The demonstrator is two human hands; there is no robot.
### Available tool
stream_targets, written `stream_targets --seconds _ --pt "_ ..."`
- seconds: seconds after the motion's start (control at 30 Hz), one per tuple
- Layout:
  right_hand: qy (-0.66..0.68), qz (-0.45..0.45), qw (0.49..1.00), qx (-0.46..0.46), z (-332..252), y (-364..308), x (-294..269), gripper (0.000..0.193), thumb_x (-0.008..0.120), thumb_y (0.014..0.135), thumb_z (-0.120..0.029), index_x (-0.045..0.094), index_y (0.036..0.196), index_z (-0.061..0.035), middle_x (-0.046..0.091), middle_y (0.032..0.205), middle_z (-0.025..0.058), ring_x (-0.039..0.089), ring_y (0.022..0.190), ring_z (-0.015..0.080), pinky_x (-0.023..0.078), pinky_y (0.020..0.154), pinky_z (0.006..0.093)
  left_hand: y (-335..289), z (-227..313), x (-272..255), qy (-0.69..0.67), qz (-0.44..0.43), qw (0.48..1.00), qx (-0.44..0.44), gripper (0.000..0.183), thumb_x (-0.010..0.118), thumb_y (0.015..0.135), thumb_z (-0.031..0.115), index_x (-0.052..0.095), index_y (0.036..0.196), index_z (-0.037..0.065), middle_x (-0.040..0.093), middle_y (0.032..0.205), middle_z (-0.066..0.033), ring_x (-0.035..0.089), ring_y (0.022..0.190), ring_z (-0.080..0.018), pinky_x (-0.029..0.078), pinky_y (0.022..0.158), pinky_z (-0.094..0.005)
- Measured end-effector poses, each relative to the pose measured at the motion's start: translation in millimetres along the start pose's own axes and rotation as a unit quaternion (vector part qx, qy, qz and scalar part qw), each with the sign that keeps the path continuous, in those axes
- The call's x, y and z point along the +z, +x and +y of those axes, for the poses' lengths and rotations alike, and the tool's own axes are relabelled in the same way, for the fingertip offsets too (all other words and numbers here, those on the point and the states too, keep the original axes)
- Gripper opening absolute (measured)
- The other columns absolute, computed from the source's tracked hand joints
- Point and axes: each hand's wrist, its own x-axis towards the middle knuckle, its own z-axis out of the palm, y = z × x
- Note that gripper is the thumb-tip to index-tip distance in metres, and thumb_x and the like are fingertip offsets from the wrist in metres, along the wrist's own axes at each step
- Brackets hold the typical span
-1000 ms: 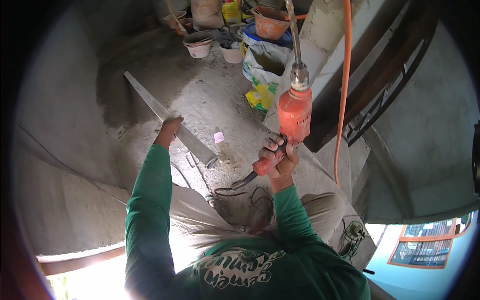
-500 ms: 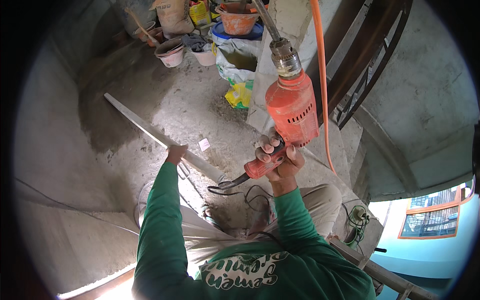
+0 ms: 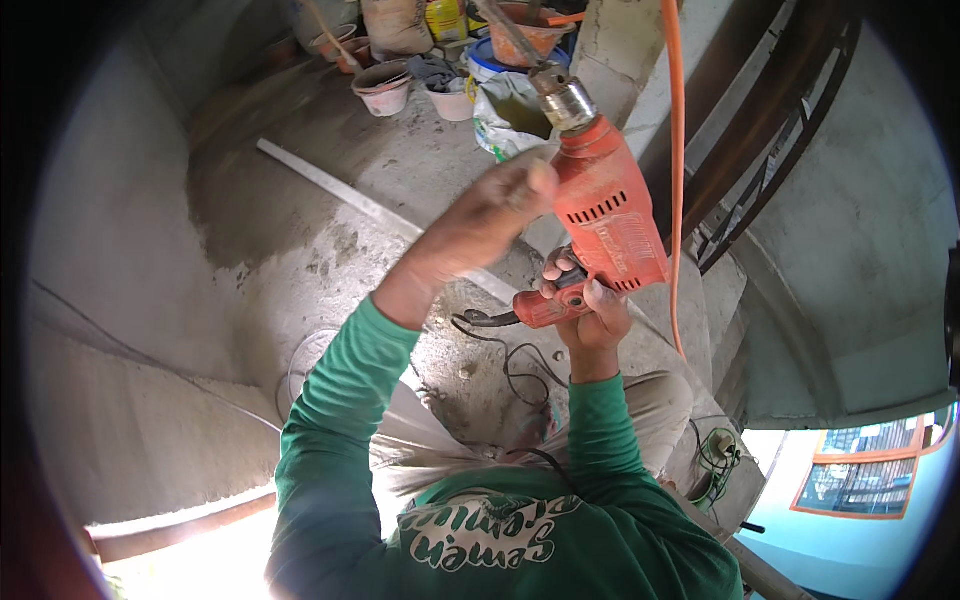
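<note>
A dusty red power drill (image 3: 612, 215) with a metal chuck (image 3: 563, 97) is held up by my right hand (image 3: 597, 315), whose fingers wrap round its handle. A long shaft extends from the chuck toward the upper left. My left hand (image 3: 490, 215) is raised beside the drill's front body. It is smeared by motion, its fingers partly hidden, and whether it touches the drill I cannot tell. Under my left arm, a long pale straight bar (image 3: 335, 188) lies across the floor. The drill's black cord (image 3: 510, 362) loops down between my legs.
Buckets (image 3: 383, 90), sacks (image 3: 397, 25) and an open white bag (image 3: 510, 112) stand at the back. An orange hose or cable (image 3: 677, 180) hangs just right of the drill. Dark curved metalwork (image 3: 770, 140) rises at right. A green cable reel (image 3: 716, 462) sits at lower right.
My left hand has let go of the long bar and moved up and right to the drill. The drill stays in my right hand. The whole view has shifted a little.
</note>
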Motion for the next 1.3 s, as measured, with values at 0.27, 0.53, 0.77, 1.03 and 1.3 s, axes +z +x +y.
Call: stream_targets --seconds 0.27,0.53,0.77,1.03,1.3 --pt "-0.136 -0.063 0.988 0.041 5 -15 21 0.056 0.080 0.086 -0.014 0.056 0.134 0.0027 0.067 0.120 0.0138 0.068 0.109 0.0269 0.059 0.089 0.0419 -12 36 31 -0.140 0.114 0.982 -0.050 0.054 0.061 0.101 0.055 0.060 0.119 0.003 0.066 0.104 -0.0042 0.063 0.092 -0.0117 0.053 0.079 -0.0284" --pt "-0.578 -0.111 0.797 -0.136 34 -42 12 0.076 0.079 0.087 -0.007 0.039 0.152 -0.0013 0.057 0.140 0.0141 0.058 0.127 0.0291 0.048 0.107 0.0400 -29 43 -6 -0.238 0.182 0.951 -0.073 0.049 0.067 0.095 0.059 0.059 0.092 0.011 0.071 0.097 -0.0096 0.067 0.111 -0.0296 0.060 0.086 -0.0477" --pt "-0.628 -0.127 0.738 -0.212 51 -66 -2 0.076 0.078 0.085 -0.001 0.042 0.152 -0.0072 0.059 0.139 0.0141 0.062 0.118 0.0222 0.054 0.098 0.0378 -40 32 -1 -0.270 0.166 0.939 -0.136 0.043 0.068 0.098 0.041 0.048 0.070 0.015 0.062 0.072 -0.0058 0.065 0.110 -0.0347 0.059 0.072 -0.0488" --pt "-0.585 -0.104 0.752 -0.284 49 -66 -6 0.074 0.079 0.085 -0.002 0.043 0.150 -0.0059 0.061 0.135 0.0163 0.066 0.113 0.0259 0.056 0.095 0.0369 -38 27 3 -0.290 0.144 0.937 -0.132 0.036 0.066 0.096 0.030 0.050 0.068 0.013 0.058 0.067 -0.0052 0.064 0.097 -0.0316 0.055 0.079 -0.0482" --pt "-0.530 -0.082 0.799 -0.272 48 -62 3 0.040 0.071 0.092 -0.002 0.057 0.130 -0.0037 0.067 0.113 0.0133 0.067 0.095 0.0211 0.057 0.079 0.0333 -37 24 4 -0.280 0.114 0.946 -0.115 0.038 0.065 0.095 0.029 0.048 0.065 0.014 0.056 0.064 -0.0033 0.063 0.093 -0.0294 0.052 0.085 -0.0424"
